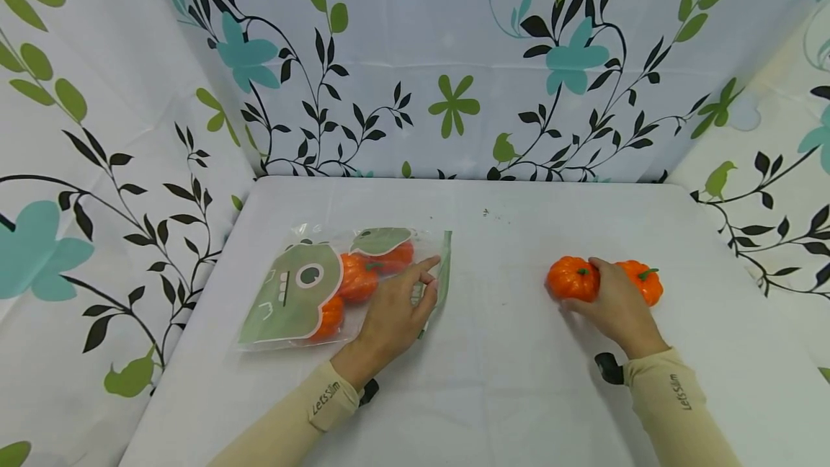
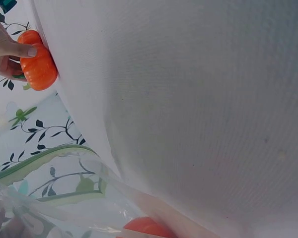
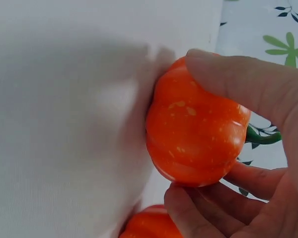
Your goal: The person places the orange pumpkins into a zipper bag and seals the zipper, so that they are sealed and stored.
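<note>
On the left of the table lies a clear zip bag [image 1: 279, 308] with a green cartoon print and a green-edged mouth. Several small orange toy pumpkins [image 1: 359, 279] are inside it. My left hand [image 1: 395, 316] holds the bag by its mouth, fingers partly seen through the plastic in the left wrist view, where the green edges [image 2: 44, 158] stand apart. At the right, my right hand [image 1: 619, 308] grips an orange toy pumpkin [image 3: 196, 126] between thumb and fingers, its green stem facing the palm. Another toy pumpkin [image 1: 642, 281] sits just beside that hand.
A white cloth covers the table [image 1: 486, 380]. Behind it hangs a curtain [image 1: 402, 63] printed with leaves and flowers, and similar fabric flanks both sides. Tiny dark specks [image 1: 486, 212] dot the cloth near the back.
</note>
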Motion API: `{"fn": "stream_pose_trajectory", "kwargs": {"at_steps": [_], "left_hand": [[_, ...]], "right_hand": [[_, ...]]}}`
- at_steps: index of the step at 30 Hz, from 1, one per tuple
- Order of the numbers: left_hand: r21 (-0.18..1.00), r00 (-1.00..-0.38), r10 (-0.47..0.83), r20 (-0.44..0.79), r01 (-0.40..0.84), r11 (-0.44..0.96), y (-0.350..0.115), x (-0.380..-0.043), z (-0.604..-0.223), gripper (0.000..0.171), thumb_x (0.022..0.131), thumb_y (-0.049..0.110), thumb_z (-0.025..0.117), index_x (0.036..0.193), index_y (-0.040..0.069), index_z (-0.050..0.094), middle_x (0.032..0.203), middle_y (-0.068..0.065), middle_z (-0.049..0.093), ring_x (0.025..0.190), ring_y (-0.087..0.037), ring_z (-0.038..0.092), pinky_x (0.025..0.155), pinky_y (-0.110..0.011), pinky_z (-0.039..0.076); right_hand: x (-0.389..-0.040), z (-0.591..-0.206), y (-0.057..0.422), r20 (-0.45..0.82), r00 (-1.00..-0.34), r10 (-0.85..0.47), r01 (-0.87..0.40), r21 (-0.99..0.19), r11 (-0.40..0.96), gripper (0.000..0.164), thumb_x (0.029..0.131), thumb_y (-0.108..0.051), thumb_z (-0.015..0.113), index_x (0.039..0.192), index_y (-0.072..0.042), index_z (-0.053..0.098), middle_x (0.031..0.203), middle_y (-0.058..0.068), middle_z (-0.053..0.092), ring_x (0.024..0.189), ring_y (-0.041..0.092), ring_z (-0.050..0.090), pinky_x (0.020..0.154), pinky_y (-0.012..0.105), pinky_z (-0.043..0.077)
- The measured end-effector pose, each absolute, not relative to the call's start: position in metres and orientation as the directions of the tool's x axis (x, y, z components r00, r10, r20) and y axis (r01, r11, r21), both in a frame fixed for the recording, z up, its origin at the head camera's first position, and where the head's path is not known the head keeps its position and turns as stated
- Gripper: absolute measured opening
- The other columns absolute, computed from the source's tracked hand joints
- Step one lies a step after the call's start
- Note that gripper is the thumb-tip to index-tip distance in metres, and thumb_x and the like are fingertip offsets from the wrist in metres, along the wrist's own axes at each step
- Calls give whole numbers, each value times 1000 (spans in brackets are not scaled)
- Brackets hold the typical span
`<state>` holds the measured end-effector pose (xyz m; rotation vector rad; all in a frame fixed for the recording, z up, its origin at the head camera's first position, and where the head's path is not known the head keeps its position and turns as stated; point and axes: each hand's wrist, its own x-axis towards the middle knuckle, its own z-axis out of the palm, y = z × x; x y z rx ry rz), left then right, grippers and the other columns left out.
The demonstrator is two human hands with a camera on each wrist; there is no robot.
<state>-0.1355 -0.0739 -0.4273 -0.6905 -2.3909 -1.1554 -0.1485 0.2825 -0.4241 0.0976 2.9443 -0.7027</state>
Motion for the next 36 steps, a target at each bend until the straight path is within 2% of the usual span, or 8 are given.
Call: {"fn": "stream_pose_trajectory", "kwargs": {"at_steps": [4,9,13,17,24,31,36], "left_hand": [[610,-799,256,544,585,534,-73,-136,-427,29,96,9,66,124,2,65,116,-8,73,70,-13,60,72,-28,55],[609,-794,252,553,592,528,-72,-135,-427,27,95,8,67,122,1,65,120,-9,72,87,-18,70,84,-32,56],[606,-792,250,557,593,530,-72,-135,-428,33,95,9,67,127,0,64,111,-8,74,84,-17,69,82,-33,57],[608,-797,253,548,588,534,-71,-134,-427,34,96,10,67,129,1,63,108,-7,74,86,-16,69,84,-33,57],[609,-798,257,544,587,534,-71,-134,-427,31,96,9,67,126,1,64,117,-6,73,96,-18,70,88,-32,55],[627,-799,272,536,592,506,-73,-132,-427,4,99,11,63,99,8,64,134,-6,65,121,-19,63,98,-32,50],[617,-783,275,558,613,495,-74,-132,-428,9,101,14,60,98,7,65,134,-7,65,120,-19,63,96,-33,52]], "right_hand": [[-147,-420,274,-182,-983,10,106,-530,841,105,81,-46,83,154,6,28,150,34,37,131,52,40,103,68,37],[-147,-413,257,-214,-974,-71,93,-668,738,101,82,-49,81,155,-1,31,154,26,38,132,47,46,100,58,46],[-151,-411,239,-215,-967,-140,66,-734,676,94,84,-44,81,155,-4,34,153,22,40,133,45,47,99,55,48],[-156,-409,215,-212,-959,-190,40,-761,648,88,85,-38,81,154,-5,37,153,20,42,132,44,48,99,54,48],[-163,-409,165,-158,-953,-259,-28,-806,592,83,82,-30,84,150,-5,43,148,16,48,126,40,55,98,52,50],[-171,-419,131,-125,-940,-318,-72,-837,542,80,82,-26,85,149,-5,47,141,11,55,122,33,59,95,45,53],[-173,-422,115,-97,-931,-353,-104,-854,510,75,81,-28,87,144,-6,52,135,8,58,118,28,60,98,45,51]]}}
